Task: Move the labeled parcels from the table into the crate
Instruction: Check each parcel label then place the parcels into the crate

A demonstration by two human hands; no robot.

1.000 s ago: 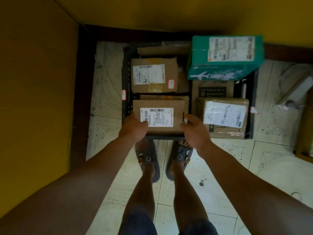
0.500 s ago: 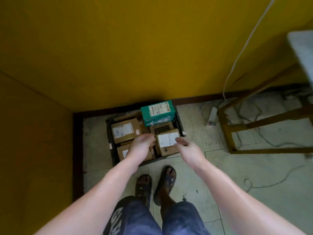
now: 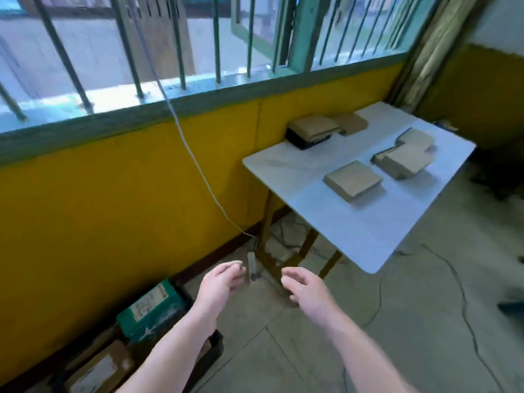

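Both my hands are raised in front of me with nothing in them: my left hand (image 3: 219, 283) and my right hand (image 3: 304, 285), fingers loosely curled and apart. The dark crate (image 3: 211, 351) sits on the floor at the lower left against the yellow wall, holding a green parcel (image 3: 150, 309) and a brown labeled parcel (image 3: 99, 370). A white table (image 3: 354, 222) stands to the upper right. Several brown parcels lie on it: one near its middle (image 3: 353, 181), a pair further right (image 3: 402, 158), and one resting on a black box (image 3: 313, 131) at the back.
A barred window (image 3: 198, 38) runs above the yellow wall (image 3: 113, 194). A white cable (image 3: 198, 171) hangs down to a power strip (image 3: 251, 263) by the table's wooden legs. Dark cables (image 3: 465, 307) trail over the tiled floor on the right.
My hands have let go of the brown parcel in the crate and lifted away. My view has swung up and right from the crate to the table and window.
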